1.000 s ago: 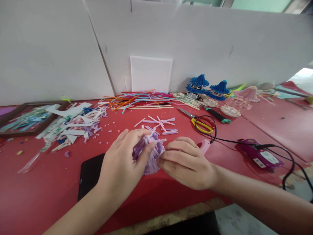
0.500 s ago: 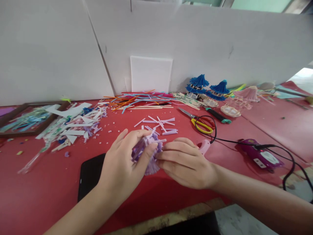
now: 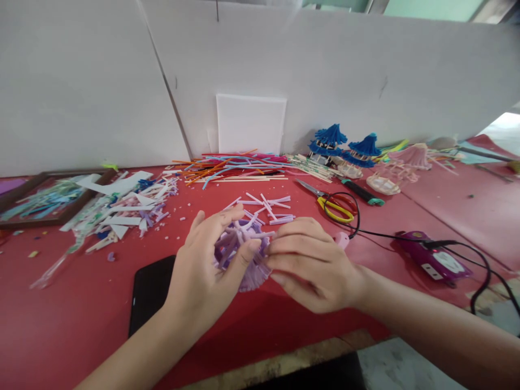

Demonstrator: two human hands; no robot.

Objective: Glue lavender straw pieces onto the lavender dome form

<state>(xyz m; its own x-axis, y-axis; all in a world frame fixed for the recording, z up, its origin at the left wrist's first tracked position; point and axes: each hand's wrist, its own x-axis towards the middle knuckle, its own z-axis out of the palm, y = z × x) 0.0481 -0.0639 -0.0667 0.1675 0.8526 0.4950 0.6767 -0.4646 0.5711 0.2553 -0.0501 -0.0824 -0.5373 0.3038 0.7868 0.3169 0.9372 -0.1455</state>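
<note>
A round purple fringed piece (image 3: 254,271) made of thin strips is held above the red table. My left hand (image 3: 213,260) wraps round its left side, with the thumb across the front and the fingers behind. At its right edge, my right hand (image 3: 311,262) has its fingertips pressed together on the piece; whatever lies between them is too small to tell. Loose lilac sticks (image 3: 266,206) lie just behind the hands.
Yellow-handled scissors (image 3: 335,208), a green-black tool (image 3: 361,191) and a purple device (image 3: 433,257) with a black cable lie right. A black phone (image 3: 152,292) is beside my left wrist. Scraps (image 3: 130,208) lie left, coloured sticks (image 3: 239,165) and blue roofed models (image 3: 330,142) behind.
My left fingers have shifted slightly up and left, showing more of the purple piece. My right hand's lower fingers have spread a little from its upper ones.
</note>
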